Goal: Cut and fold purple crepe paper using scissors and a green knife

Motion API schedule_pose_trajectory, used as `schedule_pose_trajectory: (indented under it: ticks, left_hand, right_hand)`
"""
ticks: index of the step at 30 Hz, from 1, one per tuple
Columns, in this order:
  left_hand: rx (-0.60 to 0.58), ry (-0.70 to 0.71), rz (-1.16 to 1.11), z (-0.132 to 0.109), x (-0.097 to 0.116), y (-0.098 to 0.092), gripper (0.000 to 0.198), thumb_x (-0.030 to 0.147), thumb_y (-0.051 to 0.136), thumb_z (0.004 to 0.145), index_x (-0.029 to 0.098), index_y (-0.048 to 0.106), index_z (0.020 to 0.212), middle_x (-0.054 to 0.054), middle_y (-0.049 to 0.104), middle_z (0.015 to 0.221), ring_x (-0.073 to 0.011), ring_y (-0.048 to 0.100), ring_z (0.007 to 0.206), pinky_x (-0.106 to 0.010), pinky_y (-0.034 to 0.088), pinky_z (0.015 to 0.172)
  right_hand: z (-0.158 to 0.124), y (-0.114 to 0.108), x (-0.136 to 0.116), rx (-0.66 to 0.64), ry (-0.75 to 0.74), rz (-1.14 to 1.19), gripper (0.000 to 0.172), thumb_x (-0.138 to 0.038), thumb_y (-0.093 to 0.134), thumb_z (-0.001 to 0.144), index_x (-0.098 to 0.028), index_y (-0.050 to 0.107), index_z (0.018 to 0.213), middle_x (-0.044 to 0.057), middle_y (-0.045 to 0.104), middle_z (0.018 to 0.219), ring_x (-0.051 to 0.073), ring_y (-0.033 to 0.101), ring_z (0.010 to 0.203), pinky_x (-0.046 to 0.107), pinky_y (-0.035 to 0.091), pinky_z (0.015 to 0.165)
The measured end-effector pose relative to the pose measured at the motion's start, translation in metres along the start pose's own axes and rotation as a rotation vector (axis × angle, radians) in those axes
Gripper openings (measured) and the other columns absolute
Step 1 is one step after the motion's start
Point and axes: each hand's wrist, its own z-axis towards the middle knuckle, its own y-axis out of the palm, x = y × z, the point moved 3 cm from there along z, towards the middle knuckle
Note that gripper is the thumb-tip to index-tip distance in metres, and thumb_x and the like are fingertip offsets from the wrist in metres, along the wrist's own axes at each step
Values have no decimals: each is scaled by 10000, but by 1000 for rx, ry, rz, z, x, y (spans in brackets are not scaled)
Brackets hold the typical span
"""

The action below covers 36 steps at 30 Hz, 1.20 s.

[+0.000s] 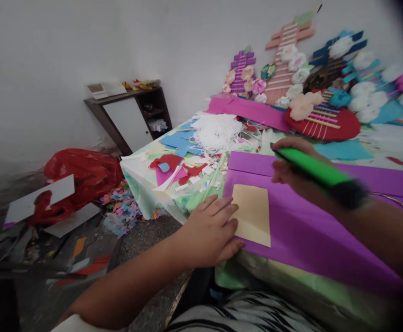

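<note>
A purple foam sheet (301,226) lies on the table before me, with a cream rectangular card (253,214) flat on its left end. My left hand (213,228) rests palm down at the sheet's left edge, fingers stretched and their tips on the card's left side. Above the sheet, my right hand (296,159) is closed around a green-and-black utility knife (315,168). Its dark tip points left, and its rear end is blurred by motion. Part of the right-hand fingers is hidden behind the tool.
White string (218,131) is heaped beyond the sheet, beside blue pieces (180,140) and red scraps (196,171). A magenta strip (249,110) and flower-covered guitar-shaped decorations (284,60) stand farther back. On the floor at left are a red plastic bag (80,168) and a low cabinet (127,120).
</note>
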Motion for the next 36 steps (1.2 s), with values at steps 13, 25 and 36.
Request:
schedule_pose_trajectory:
  ticks: [13, 25, 36]
  left_hand:
    - [-284, -52, 2, 48, 11, -4, 384, 436, 436, 809, 92, 594, 871, -95, 553, 773, -233, 519, 797, -348, 449, 711]
    - [-192, -270, -22, 43, 20, 23, 469, 441, 423, 782, 54, 497, 1036, -268, 345, 1294, -368, 301, 1219, -460, 283, 985]
    - [-187, -342, -40, 42, 22, 28, 540, 437, 423, 749, 48, 450, 1122, -259, 311, 1319, -360, 266, 1239, -478, 256, 1003]
  right_hand:
    - [30, 25, 37, -152, 416, 873, 270, -233, 686, 591, -188, 491, 772, -24, 574, 690, 110, 579, 699, 224, 448, 622]
    - [39, 55, 68, -194, 307, 793, 252, -287, 684, 586, -172, 549, 765, -27, 556, 675, 85, 523, 626, 239, 413, 604]
    - [35, 54, 65, -321, 149, 535, 255, -354, 634, 647, -196, 595, 843, 14, 617, 863, 128, 588, 793, 287, 476, 767]
